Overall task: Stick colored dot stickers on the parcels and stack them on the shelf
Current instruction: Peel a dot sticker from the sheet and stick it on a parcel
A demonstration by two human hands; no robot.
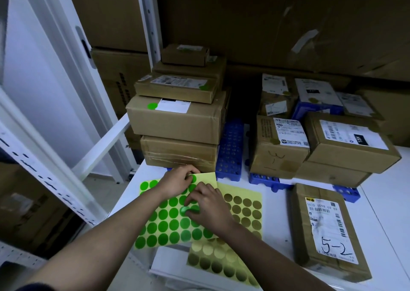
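A sheet of green dot stickers (165, 220) lies on the white table (381, 204) in front of me. My left hand (177, 181) pinches the sheet's far edge, which is folded up. My right hand (209, 206) pinches one green dot (184, 211) that is partly lifted off the sheet. Two sheets of gold dots lie beside it, one to the right (244, 208) and one nearer me (221, 262). A taped brown parcel marked 5-2 (328, 230) lies flat at the right. A stack of brown parcels (177, 122) stands behind the sheets, some bearing green dots.
More labelled parcels (315, 135) are piled at the back right on blue plastic racks (230, 153). Large cardboard boxes (266, 24) fill the space behind. White shelf uprights (44, 157) run along the left. A white box (168, 266) sits at the table's near edge.
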